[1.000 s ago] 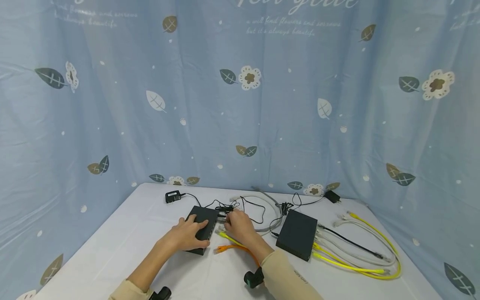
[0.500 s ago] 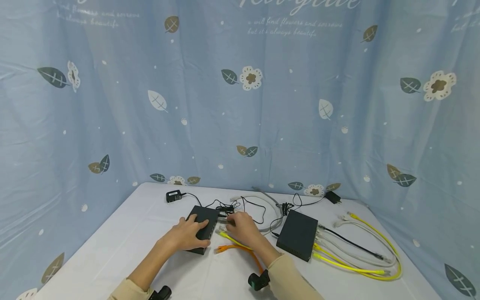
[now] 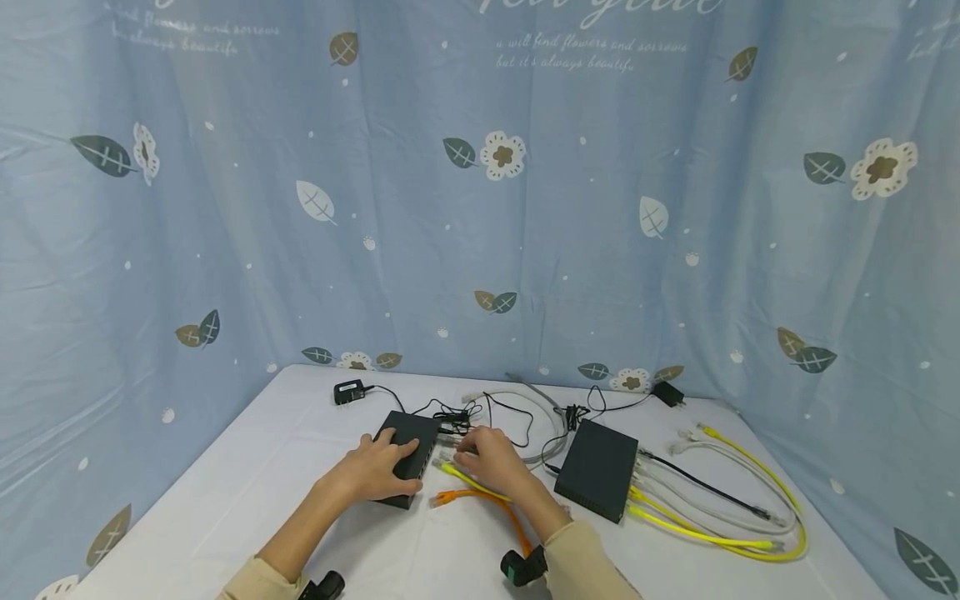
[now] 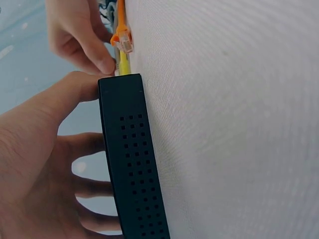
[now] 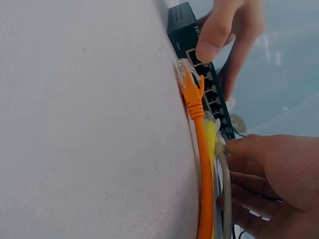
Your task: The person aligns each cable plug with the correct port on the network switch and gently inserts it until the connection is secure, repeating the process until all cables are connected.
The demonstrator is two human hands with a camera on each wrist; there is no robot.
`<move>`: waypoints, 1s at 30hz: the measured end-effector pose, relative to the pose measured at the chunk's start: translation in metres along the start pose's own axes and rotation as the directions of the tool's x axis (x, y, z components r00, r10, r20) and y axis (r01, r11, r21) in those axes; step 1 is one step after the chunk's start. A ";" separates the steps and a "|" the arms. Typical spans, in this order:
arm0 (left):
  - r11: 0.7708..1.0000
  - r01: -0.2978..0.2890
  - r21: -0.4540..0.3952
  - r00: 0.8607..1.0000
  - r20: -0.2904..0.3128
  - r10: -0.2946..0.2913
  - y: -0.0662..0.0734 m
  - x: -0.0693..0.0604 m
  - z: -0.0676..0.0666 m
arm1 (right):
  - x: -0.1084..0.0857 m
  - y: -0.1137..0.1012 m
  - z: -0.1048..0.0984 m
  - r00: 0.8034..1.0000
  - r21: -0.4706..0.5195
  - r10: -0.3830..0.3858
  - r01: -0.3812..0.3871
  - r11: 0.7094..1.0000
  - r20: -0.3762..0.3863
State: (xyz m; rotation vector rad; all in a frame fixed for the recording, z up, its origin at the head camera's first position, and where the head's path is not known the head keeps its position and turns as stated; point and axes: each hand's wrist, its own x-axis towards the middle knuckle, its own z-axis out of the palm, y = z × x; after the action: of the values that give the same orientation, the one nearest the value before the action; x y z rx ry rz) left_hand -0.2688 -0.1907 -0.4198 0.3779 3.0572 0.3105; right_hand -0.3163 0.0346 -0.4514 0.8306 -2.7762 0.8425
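A black network switch [image 3: 411, 427] lies at the left of the table. My left hand [image 3: 375, 468] rests on its top with spread fingers, and the thumb reaches over the port edge. Just right of the ports, my right hand [image 3: 491, 460] pinches a grey network cable [image 5: 226, 191] close to its plug, which points at the switch. A yellow network cable [image 3: 467, 477] lies below that hand, partly hidden by it. Nearer the front is an orange network cable [image 5: 203, 149] with a clear plug. In the right wrist view, a row of ports [image 5: 212, 89] faces the cable ends.
A second black switch [image 3: 597, 471] stands to the right, with yellow, grey and black cables at its right side. Black power adapters [image 3: 348, 392] lie at the back left and back right. Bundled black cord [image 3: 452, 418] and a grey cable loop lie between the switches.
My right hand has drawn slightly away from the switch, to the right and towards me, with the grey network cable. My left hand stays on the switch.
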 end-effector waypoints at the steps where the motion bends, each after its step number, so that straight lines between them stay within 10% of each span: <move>1: 1.000 0.000 0.000 1.000 0.000 0.000 0.000 0.000 0.000 | -0.001 0.000 0.000 1.000 -0.007 -0.007 0.007 1.000 -0.003; 30: 1.000 0.001 0.001 1.000 0.008 -0.001 0.001 -0.002 -0.001 | -0.011 0.004 -0.005 0.999 -0.086 0.006 -0.010 0.996 -0.036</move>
State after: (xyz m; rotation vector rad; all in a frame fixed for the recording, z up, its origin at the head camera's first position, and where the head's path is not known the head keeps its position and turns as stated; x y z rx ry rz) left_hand -0.2667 -0.1900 -0.4183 0.3762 3.0499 0.3070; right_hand -0.3091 0.0452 -0.4519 0.7827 -2.7647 0.7256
